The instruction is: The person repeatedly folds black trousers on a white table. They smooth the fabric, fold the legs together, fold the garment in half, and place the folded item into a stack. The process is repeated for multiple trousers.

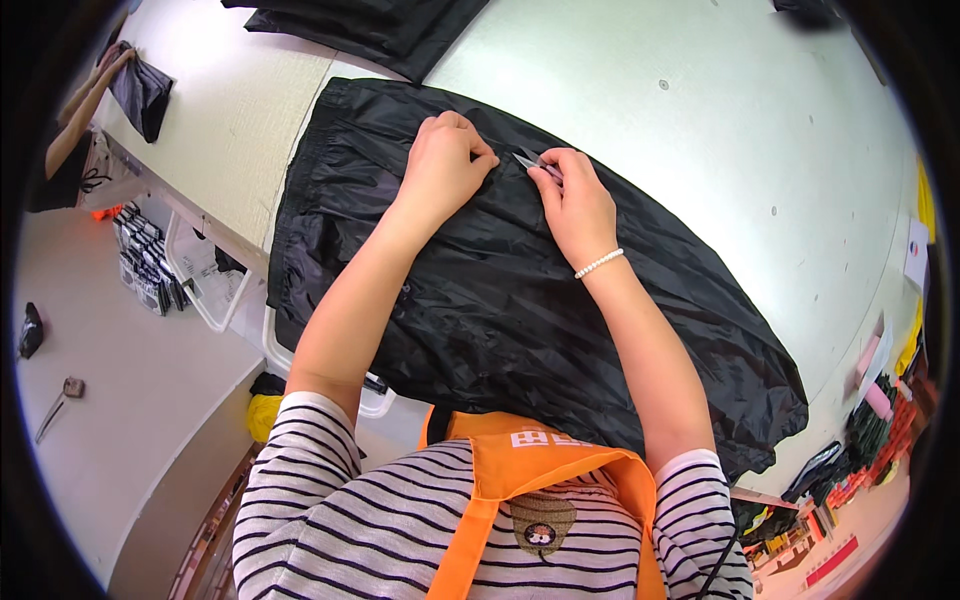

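Observation:
Black trousers [480, 290] of thin, shiny fabric lie spread across the table in front of me. Their gathered elastic waistband [296, 200] is at the left, and the legs run off to the lower right. Over the upper part of the fabric, my left hand [442, 165] is closed in a pinch; what its fingertips hold is too small to make out. My right hand [582, 210], with a white bead bracelet at the wrist, grips small thread snips [530, 160]. Their pointed blades are aimed left toward the left fingertips, a short gap away. The snips' handle is mostly hidden in the palm.
Another black garment [370, 30] lies on the pale table [700, 120] beyond the trousers. At the far left, another person's hands [120, 58] hold up dark fabric. White plastic baskets [205, 285] stand below the table edge. Piled clothes [880, 440] are at the right.

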The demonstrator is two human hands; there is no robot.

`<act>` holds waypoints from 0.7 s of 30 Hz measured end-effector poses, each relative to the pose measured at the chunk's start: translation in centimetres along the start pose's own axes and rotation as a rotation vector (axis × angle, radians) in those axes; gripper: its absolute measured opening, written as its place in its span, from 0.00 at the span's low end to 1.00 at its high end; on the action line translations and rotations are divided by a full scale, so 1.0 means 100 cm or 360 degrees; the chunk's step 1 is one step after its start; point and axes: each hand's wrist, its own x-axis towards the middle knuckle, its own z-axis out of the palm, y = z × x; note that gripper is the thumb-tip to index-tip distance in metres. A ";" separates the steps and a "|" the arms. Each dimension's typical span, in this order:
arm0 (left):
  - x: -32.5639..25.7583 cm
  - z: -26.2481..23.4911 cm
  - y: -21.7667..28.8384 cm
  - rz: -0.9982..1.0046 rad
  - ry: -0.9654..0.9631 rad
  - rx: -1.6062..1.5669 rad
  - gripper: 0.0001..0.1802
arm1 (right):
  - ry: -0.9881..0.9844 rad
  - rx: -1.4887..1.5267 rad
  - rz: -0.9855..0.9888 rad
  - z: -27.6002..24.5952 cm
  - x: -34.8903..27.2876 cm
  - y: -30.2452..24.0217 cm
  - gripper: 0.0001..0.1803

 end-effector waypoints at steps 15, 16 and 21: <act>0.008 -0.005 -0.005 -0.0338 -0.0270 -0.0357 0.09 | -0.0112 -0.0069 -0.0093 -0.003 -0.003 0.001 0.12; 0.009 -0.007 -0.004 -0.0362 -0.0290 -0.0384 0.09 | -0.0154 -0.0072 -0.0086 -0.004 -0.001 -0.001 0.12; 0.007 -0.001 -0.007 -0.0296 -0.0222 -0.0391 0.08 | -0.0277 -0.0113 -0.0081 -0.004 0.005 -0.009 0.12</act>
